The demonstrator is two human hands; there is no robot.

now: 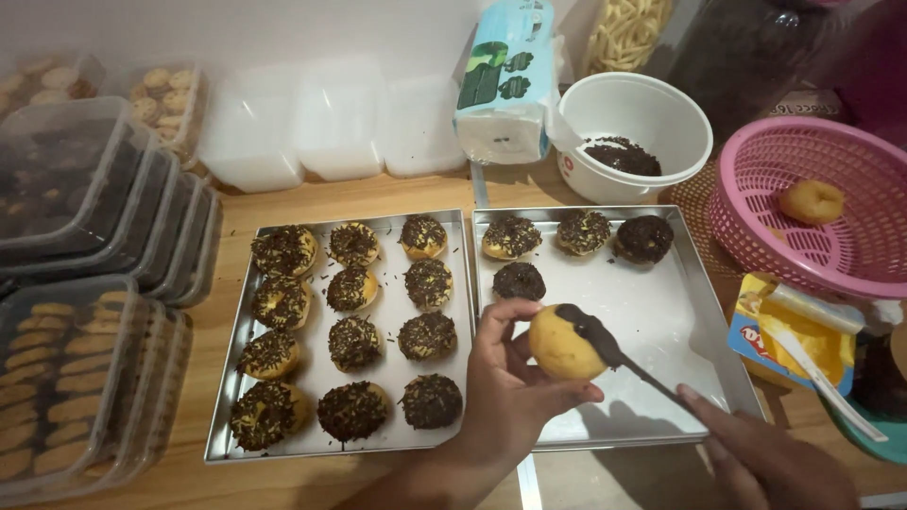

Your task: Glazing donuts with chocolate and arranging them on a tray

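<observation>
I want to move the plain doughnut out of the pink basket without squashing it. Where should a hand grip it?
Take the plain doughnut by its rounded sides, coming from above through the pink basket's open top. It lies alone on the basket floor, so fingers can close around its sides.

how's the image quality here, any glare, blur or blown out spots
Head view: the white containers at the back are blown out to near-featureless white; the left tray and right tray carry soft sheen, no harsh glare; the left hand, bun and sprinkled buns stay sharp; the right hand at the bottom edge is slightly soft; the stacked lidded boxes look hazy; the top right corner falls dark.
</observation>
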